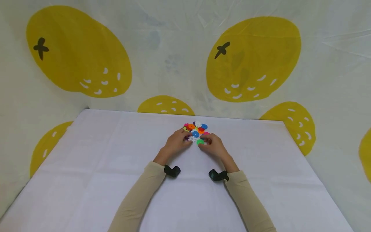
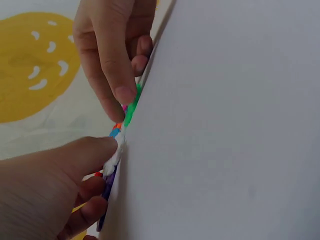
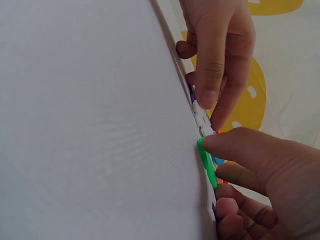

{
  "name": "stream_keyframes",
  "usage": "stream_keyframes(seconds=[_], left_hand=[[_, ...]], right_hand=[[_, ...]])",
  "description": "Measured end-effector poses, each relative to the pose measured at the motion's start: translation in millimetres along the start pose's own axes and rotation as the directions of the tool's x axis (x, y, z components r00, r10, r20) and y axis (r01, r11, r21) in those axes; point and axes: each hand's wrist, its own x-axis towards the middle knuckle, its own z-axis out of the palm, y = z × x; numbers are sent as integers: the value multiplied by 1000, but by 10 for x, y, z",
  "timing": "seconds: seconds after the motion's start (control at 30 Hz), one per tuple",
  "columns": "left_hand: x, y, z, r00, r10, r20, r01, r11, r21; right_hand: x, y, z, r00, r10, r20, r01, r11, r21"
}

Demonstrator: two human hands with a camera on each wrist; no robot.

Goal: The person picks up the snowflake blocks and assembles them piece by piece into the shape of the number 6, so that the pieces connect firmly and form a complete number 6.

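A small pile of colourful plastic snowflake building discs (image 1: 191, 126) lies on the white table, with notched rims. At its near left side my left hand (image 1: 176, 141) has thumb and fingers around a white disc (image 1: 191, 138); in the left wrist view the thumb tip touches the white piece (image 2: 115, 150), beside a purple disc (image 2: 106, 192). My right hand (image 1: 214, 144) pinches a green disc (image 1: 200, 141) between thumb and index finger at the near right of the pile. The green disc (image 3: 207, 162) shows edge-on in the right wrist view. Fingers hide part of the pile.
A white cloth covers the table (image 1: 101, 167), whose far edge meets a pale curtain (image 1: 171, 58) printed with yellow fruit. Dark wrist cameras sit on the left wrist (image 1: 172, 171) and right wrist (image 1: 218, 175), above the cloth.
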Motion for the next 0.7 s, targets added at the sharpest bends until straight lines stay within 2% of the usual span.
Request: stream_keyframes(seconds=[0.13, 0.3, 0.47, 0.7], left_hand=[[-2, -2, 38, 1000, -16, -4, 16, 999, 27], [-4, -17, 61, 1000, -24, -20, 23, 1000, -17], [-14, -53, 87, 998, -20, -59, 12, 990, -141], [-18, -111, 101, 995, -32, -90, 1, 947, -320]], right_hand=[[-14, 25, 17, 1000, 0, -2, 0, 1000, 16], [-15, 46, 14, 1000, -4, -21, 5, 999, 37], [-6, 88, -7, 997, -35, -65, 41, 995, 94], [-13, 140, -2, 995, -49, -83, 65, 975, 212]])
